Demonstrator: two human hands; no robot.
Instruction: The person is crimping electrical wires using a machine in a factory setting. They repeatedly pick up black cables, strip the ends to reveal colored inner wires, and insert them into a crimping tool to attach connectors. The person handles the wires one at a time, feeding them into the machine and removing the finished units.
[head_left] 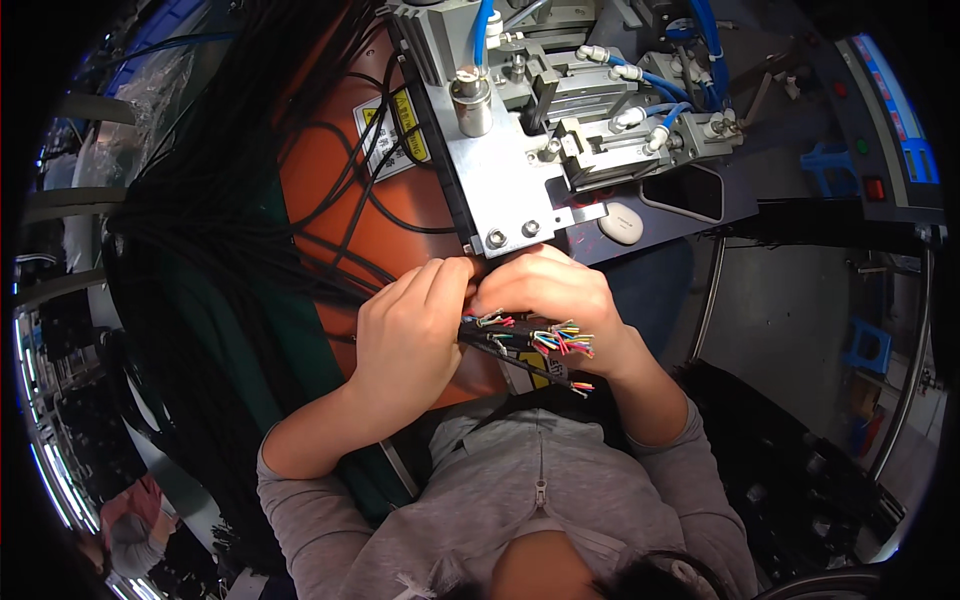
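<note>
My left hand (pixel 412 325) is closed around a bundle of black cables (pixel 497 334). Their cut ends fan out to the right as thin coloured wires (pixel 562 340), and one separate cable ends lower down. Fingers curled, my right hand (pixel 550 295) meets the left fingertips just below the front edge of a metal machine plate (pixel 505 185). What the right fingers pinch is hidden behind the hand. On the left, more black cables (pixel 210 215) run over the orange work surface (pixel 335 190) toward my left hand.
Beyond the plate stands a pneumatic fixture (pixel 610 110) with blue air tubes (pixel 712 50). A white oval case (pixel 621 224) and a phone (pixel 682 192) lie right of it. A screen panel (pixel 890 120) stands far right, blue stools (pixel 866 345) below. Another person (pixel 135 525) is at lower left.
</note>
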